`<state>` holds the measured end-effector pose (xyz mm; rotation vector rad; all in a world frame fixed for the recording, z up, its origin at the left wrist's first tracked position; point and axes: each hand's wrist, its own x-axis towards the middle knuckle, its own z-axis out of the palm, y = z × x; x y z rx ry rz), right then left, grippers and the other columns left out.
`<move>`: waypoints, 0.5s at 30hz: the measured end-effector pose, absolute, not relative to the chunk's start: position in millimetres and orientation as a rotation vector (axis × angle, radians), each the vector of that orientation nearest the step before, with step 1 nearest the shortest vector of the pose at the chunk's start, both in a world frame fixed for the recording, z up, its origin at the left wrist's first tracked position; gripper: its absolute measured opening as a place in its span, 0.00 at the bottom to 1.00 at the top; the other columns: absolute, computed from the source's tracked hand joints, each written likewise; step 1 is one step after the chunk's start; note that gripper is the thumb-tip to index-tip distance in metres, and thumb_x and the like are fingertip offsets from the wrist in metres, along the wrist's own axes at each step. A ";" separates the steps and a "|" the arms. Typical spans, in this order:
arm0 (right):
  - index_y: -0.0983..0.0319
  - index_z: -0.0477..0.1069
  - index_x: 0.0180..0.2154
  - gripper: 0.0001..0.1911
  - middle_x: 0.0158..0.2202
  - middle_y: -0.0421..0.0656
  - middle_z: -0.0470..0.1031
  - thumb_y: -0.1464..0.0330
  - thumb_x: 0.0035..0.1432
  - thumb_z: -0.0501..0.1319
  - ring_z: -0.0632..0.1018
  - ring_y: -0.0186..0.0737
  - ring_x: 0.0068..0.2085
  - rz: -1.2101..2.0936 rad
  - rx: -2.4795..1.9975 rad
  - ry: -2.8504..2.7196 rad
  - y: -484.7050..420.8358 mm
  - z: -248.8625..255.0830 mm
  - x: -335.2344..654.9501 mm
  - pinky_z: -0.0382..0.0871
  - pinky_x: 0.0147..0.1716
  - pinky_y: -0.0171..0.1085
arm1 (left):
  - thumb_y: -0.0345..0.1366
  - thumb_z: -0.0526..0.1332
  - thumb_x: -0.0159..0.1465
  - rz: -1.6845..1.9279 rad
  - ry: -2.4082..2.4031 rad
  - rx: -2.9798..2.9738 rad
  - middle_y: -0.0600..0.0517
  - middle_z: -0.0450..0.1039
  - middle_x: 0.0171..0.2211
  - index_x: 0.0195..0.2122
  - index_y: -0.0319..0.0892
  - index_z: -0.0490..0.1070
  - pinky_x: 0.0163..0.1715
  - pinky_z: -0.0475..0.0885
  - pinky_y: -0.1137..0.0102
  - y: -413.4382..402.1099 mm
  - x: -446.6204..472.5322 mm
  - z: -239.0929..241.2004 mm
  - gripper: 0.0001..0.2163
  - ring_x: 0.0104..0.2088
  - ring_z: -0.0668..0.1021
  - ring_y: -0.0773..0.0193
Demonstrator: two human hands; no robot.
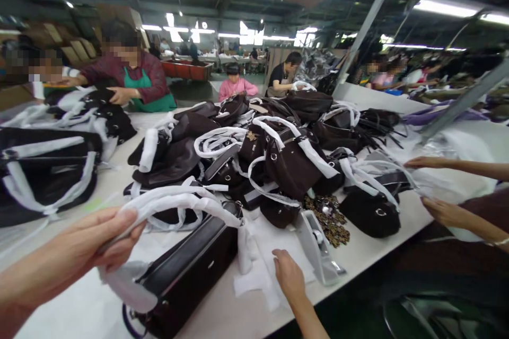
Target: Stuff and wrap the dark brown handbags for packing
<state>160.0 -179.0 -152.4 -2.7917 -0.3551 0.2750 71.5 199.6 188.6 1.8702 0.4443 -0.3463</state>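
While I had the left hand [113, 238] grasping wrapped handles [186, 202], apparently positioning the dark bag [199, 280], the right hand [290, 275], its fingers' closure unclear remotely, likely needed white sheets [274, 235] next.

Left hand [119, 235] gripping white-wrapped handles [178, 204], lower left, dark-brown boxy handbag [199, 270], right hand [289, 274] near white sheets [260, 282], lower centre, heaped dark bags [292, 167] mid-frame

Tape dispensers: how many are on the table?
1: a grey tape dispenser, between the right hand and the gold-coloured metal pieces. More may be hidden under the dark handbags.
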 end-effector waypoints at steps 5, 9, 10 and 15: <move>0.60 0.69 0.51 0.21 0.52 0.51 0.69 0.77 0.56 0.54 0.73 0.54 0.51 0.181 -2.865 -0.295 -185.8 -174.1 170.3 0.71 0.48 0.46 | 0.65 0.58 0.54 -0.321 0.369 1.759 0.59 0.50 0.16 0.21 0.44 0.59 0.22 0.53 0.73 180.3 83.8 203.0 0.27 0.20 0.51 0.68; 0.57 0.69 0.49 0.20 0.51 0.48 0.69 0.77 0.56 0.54 0.74 0.52 0.49 0.164 -2.841 -0.337 -192.4 -190.1 172.8 0.71 0.50 0.45 | 0.64 0.60 0.53 -0.256 0.353 1.682 0.61 0.48 0.16 0.22 0.44 0.59 0.21 0.52 0.74 173.1 89.3 208.7 0.26 0.20 0.50 0.70; 0.57 0.69 0.48 0.19 0.50 0.48 0.70 0.77 0.56 0.54 0.74 0.53 0.49 0.165 -2.835 -0.341 -193.0 -192.3 173.1 0.71 0.50 0.46 | 0.65 0.60 0.53 -0.244 0.348 1.670 0.61 0.47 0.16 0.22 0.44 0.59 0.21 0.51 0.74 172.5 89.3 208.8 0.27 0.20 0.49 0.70; 0.58 0.69 0.49 0.22 0.52 0.50 0.70 0.78 0.55 0.52 0.74 0.55 0.51 0.179 -2.818 -0.311 -191.7 -193.6 171.0 0.69 0.54 0.47 | 0.66 0.60 0.52 -0.275 0.391 1.698 0.60 0.48 0.17 0.21 0.44 0.60 0.20 0.50 0.73 182.2 80.2 195.6 0.28 0.20 0.50 0.70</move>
